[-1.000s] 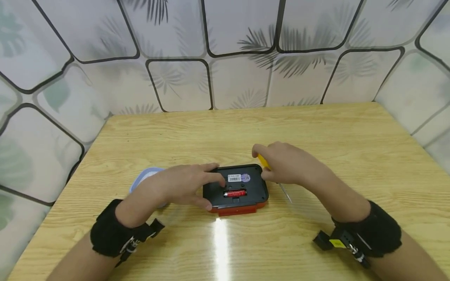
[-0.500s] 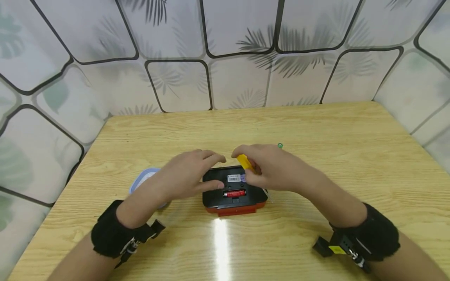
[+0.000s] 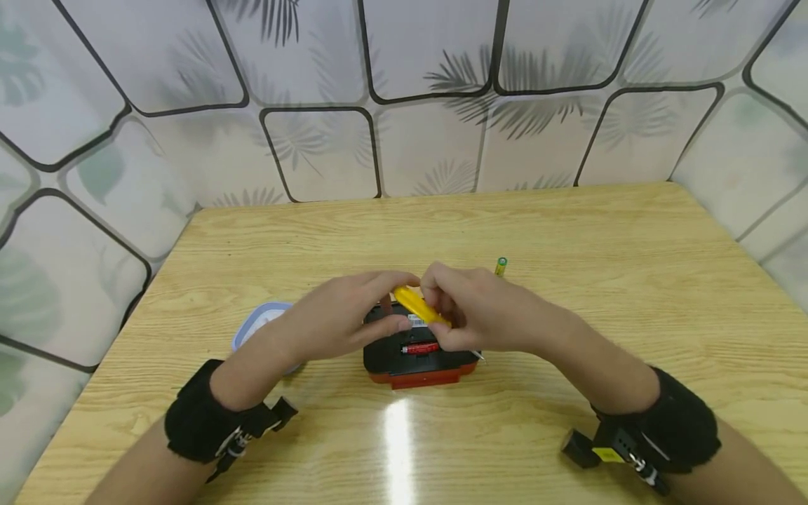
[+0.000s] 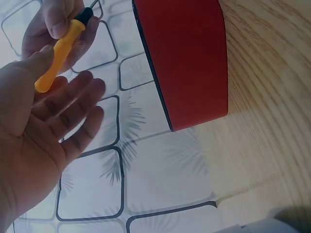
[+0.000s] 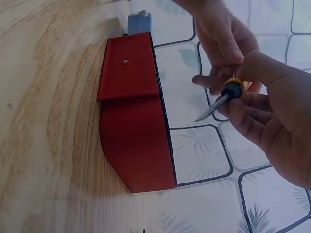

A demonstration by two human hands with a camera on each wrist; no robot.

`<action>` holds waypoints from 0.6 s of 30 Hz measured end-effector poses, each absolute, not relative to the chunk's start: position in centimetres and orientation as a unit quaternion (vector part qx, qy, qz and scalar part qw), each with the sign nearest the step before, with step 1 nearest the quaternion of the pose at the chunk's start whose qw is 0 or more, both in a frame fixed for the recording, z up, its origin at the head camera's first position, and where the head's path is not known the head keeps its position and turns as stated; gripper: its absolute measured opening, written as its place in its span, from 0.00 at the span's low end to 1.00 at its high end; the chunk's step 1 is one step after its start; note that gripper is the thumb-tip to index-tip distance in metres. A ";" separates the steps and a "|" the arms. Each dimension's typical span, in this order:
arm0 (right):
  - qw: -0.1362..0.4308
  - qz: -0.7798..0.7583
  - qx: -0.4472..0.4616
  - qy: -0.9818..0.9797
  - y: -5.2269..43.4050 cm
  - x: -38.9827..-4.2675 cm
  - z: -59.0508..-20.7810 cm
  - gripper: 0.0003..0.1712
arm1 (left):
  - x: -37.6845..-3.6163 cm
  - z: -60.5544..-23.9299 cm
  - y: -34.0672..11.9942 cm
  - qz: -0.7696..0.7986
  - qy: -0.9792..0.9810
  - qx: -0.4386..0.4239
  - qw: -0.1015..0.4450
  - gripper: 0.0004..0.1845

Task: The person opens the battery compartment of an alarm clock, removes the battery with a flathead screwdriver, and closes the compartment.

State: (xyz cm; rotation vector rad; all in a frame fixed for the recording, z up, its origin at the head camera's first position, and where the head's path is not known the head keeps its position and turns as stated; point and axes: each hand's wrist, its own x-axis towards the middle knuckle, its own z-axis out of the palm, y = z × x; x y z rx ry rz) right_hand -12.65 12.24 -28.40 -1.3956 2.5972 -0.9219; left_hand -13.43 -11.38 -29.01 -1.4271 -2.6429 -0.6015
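Near the middle of the tabletop (image 3: pixel 568 231) lies the red-and-black device (image 3: pixel 421 356), black back up, with a red battery (image 3: pixel 421 348) seated in its open bay and a white label just above that, toward twelve o'clock. We hold a yellow-handled screwdriver (image 3: pixel 419 306) above the device: our right hand (image 3: pixel 476 308) pinches it with curled fingers near the black collar, the metal tip pointing down toward five o'clock, while our left hand (image 3: pixel 344 319) meets the handle's butt end with its fingers almost straight and loosely spread, the thumb resting against the yellow grip. From the left wrist view the palm is open behind the handle rather than wrapped round it. A small green-capped battery (image 3: pixel 501 266) lies apart at one o'clock of the device, and a pale blue lidded container (image 3: pixel 259 324) sits at nine o'clock, partly hidden by our left forearm. We judge the step in hand to be settling the screwdriver into a working grip over the battery bay. The next move, as we read it, calls for tilting the tip down toward the device's back while the left hand drops to steady the case.
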 end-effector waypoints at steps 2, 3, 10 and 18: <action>0.021 -0.308 -0.455 0.835 12.2 -12.6 -28.4 0.16 | -13.5 -29.1 -11.4 -0.215 -0.841 -0.491 0.073 0.20; 0.017 -0.311 -0.458 0.833 12.2 -12.6 -28.4 0.16 | -13.5 -29.1 -11.4 -0.223 -0.830 -0.503 0.091 0.18; 0.002 -0.297 -0.433 0.851 12.3 -12.9 -28.1 0.26 | -13.8 -28.6 -11.8 -0.248 -0.795 -0.521 0.188 0.13; -0.029 -0.235 -0.421 0.876 12.7 -13.3 -28.2 0.12 | -14.2 -27.2 -13.2 -0.258 -0.808 -0.479 0.226 0.15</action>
